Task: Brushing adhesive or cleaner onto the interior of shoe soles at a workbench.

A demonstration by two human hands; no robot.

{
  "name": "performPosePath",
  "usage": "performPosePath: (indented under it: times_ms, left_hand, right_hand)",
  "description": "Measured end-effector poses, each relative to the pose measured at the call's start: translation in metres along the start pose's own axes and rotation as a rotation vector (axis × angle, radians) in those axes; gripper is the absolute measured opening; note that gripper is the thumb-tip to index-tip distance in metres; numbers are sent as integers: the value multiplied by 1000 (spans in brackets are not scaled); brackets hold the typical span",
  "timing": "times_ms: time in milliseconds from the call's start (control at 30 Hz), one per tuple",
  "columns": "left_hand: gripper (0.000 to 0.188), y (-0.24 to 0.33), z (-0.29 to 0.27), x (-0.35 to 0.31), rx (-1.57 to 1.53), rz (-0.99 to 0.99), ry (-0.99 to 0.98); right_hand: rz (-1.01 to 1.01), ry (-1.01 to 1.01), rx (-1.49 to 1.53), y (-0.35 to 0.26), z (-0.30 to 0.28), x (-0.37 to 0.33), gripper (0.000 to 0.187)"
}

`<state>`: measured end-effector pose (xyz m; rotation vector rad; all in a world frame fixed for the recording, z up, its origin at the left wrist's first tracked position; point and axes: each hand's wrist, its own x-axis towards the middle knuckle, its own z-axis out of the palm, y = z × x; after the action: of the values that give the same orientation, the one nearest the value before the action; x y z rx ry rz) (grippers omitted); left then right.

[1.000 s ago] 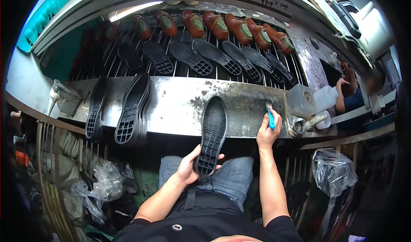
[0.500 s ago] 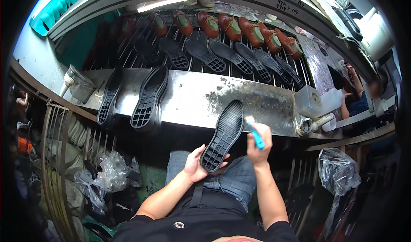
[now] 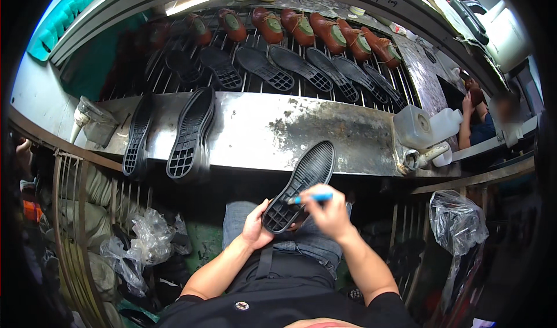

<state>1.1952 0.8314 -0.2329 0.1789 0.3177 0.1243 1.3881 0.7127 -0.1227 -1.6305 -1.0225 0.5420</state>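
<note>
My left hand (image 3: 255, 228) holds a black shoe sole (image 3: 314, 164) by its heel end, above my lap. The sole tilts with its toe away from me; its ribbed forepart and gridded heel face up. In my right hand (image 3: 331, 213) is a small brush (image 3: 318, 197) with a blue handle. The brush's tip is over the sole's heel grid, near its edge; whether it touches cannot be made out. Two more black soles, a narrow-looking one (image 3: 137, 139) and a wider-looking one (image 3: 189, 135), lean on the metal ledge at left.
Beyond the metal ledge (image 3: 243, 132), a barred rack carries several black soles (image 3: 264, 68) and a row of brown shoes (image 3: 297, 27). Plastic containers (image 3: 412, 129) stand at the ledge's right end. Plastic bags (image 3: 458, 223) hang at right. A co-worker's arm (image 3: 466, 122) shows at far right.
My right hand has moved left and toward me, bringing the brush from beside the sole to over its heel. The sole has shifted slightly; the whole view has shifted a little too.
</note>
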Motion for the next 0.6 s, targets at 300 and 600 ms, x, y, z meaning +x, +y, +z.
performPosePath:
  times_ms: [300,600]
  left_hand:
    - [72,3,33,7,-34,15,-9]
    - [72,1,28,23,-121,25,30]
  right_hand:
    - [-47,426,-361,47,-78,95,26]
    - [-511,121,-652,25,-8,-6,42]
